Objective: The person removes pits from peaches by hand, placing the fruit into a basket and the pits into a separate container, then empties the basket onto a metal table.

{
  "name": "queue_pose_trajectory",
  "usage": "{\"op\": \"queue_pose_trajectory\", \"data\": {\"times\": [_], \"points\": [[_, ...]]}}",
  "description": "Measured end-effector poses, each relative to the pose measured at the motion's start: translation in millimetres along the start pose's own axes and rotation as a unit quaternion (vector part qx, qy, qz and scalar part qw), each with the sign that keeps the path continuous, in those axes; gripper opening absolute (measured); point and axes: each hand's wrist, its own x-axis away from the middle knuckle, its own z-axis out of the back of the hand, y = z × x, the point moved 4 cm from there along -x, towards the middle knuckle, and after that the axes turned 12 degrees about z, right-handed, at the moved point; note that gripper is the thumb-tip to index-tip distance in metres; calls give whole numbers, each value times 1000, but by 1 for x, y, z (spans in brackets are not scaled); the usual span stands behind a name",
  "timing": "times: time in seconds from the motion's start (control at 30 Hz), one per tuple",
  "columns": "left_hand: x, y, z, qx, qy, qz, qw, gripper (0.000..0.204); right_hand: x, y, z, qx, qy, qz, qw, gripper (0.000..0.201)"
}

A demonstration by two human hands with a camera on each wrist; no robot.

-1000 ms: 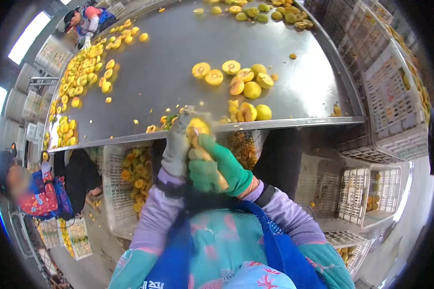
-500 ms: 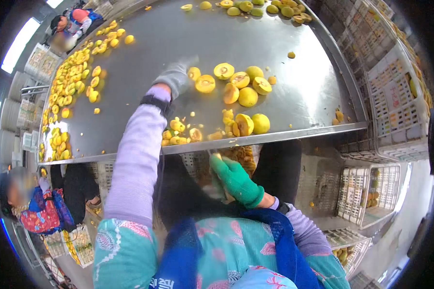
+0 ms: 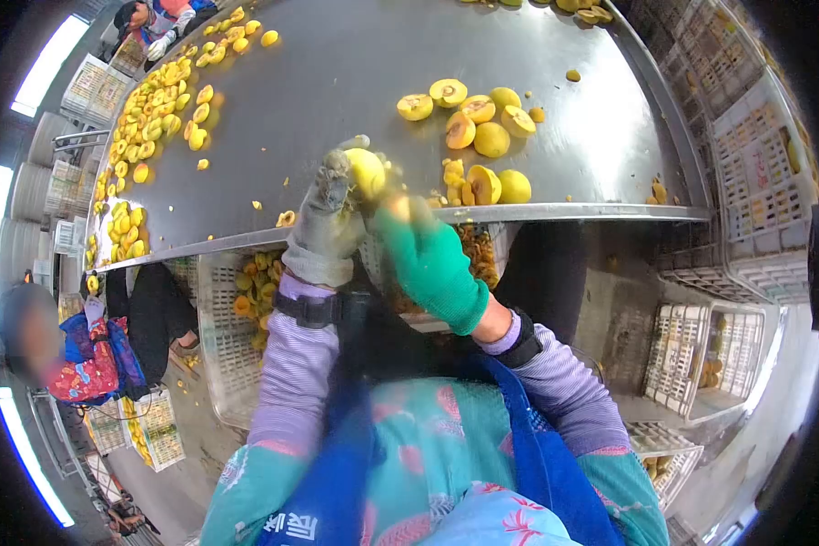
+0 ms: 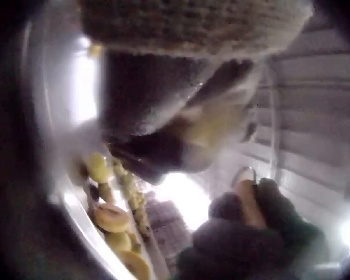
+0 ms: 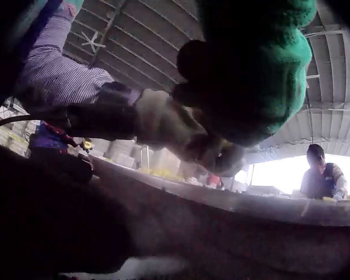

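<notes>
In the head view my left hand [image 3: 323, 218], in a grey-white knit glove, grips a yellow peach [image 3: 366, 173] near the table's front edge. My green-gloved right hand [image 3: 432, 264] is close beside it, just below and to the right. In the left wrist view its curled fingers hold a small tool [image 4: 251, 204] with a pale handle and a rounded metal tip. Motion blurs the right fingertips in the head view. Peach halves and whole peaches [image 3: 491, 140] lie on the metal table [image 3: 337, 91] beyond my hands.
A long spread of cut peaches [image 3: 159, 118] covers the table's left side. Beneath the front edge stands a white crate [image 3: 223, 364] of peach pieces. Stacked crates [image 3: 755, 173] rise at the right. Another person [image 3: 91, 355] sits at the left, and one more works at the far left corner.
My left hand reached out over the table beside the peaches, then came back to the right hand and now holds a peach. The peach held a second ago is out of that hand by half a second ago.
</notes>
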Motion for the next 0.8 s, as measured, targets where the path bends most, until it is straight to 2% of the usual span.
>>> {"op": "queue_pose_trajectory", "data": {"times": [0.03, 0.07, 0.13, 0.2, 0.23, 0.27, 0.3, 0.37, 0.4, 0.47, 0.53, 0.57, 0.63, 0.67, 0.7, 0.73, 0.77, 0.8], "points": [[5, -5, -2, 70, 1, 13, 997, 55, 6, -2, -2, -3, -4, -9, 1000, 28], [4, -14, 13, -55, 37, -67, 996, 48, 15, -1, -7, 31, 2, 16, 999, 27], [21, -10, 5, -181, 66, -93, 977, 35, 20, -7, -4, 63, -2, 26, 998, 25], [28, -12, -3, -137, 95, -80, 983, 28, 20, -11, 2, 65, -16, 15, 998, 24], [32, -4, -7, -272, 114, -143, 945, 29, 19, -13, 4, 70, -20, 17, 997, 24], [37, 3, -12, -401, 132, -201, 884, 29, 20, -14, 3, 80, -23, 34, 996, 24], [41, 8, -17, -521, 146, -254, 802, 30, 20, -16, 2, 90, -25, 51, 994, 24], [39, 6, -8, -321, 121, -117, 932, 30, 19, -18, 0, 74, -7, 86, 993, 23], [38, 3, -5, -211, 103, -45, 971, 30, 18, -19, 0, 66, 4, 104, 992, 23], [40, 5, -13, -257, 103, -73, 958, 22, 16, -18, -1, 13, -23, 20, 999, 24], [39, 5, -18, -315, 107, -118, 935, 19, 16, -16, -3, 14, -26, 9, 1000, 24], [39, 5, -19, -350, 115, -151, 917, 20, 17, -13, -6, 38, -18, 43, 998, 25], [37, 3, -17, -318, 119, -130, 932, 23, 20, -13, -10, 92, -17, 107, 990, 26], [33, 0, -15, -250, 113, -75, 959, 24, 23, -15, -11, 123, -23, 136, 983, 26], [30, -4, -13, -180, 107, -20, 978, 26, 26, -14, -13, 79, -29, 115, 990, 25], [27, -4, -10, -237, 118, -23, 964, 26, 29, -12, -15, 35, -34, 92, 995, 23], [23, -5, -7, -292, 129, -26, 947, 26, 34, -8, -16, -84, -40, 18, 996, 21], [18, -5, -8, -345, 136, -32, 928, 27, 32, -3, -16, -202, -51, -84, 974, 21]]}}
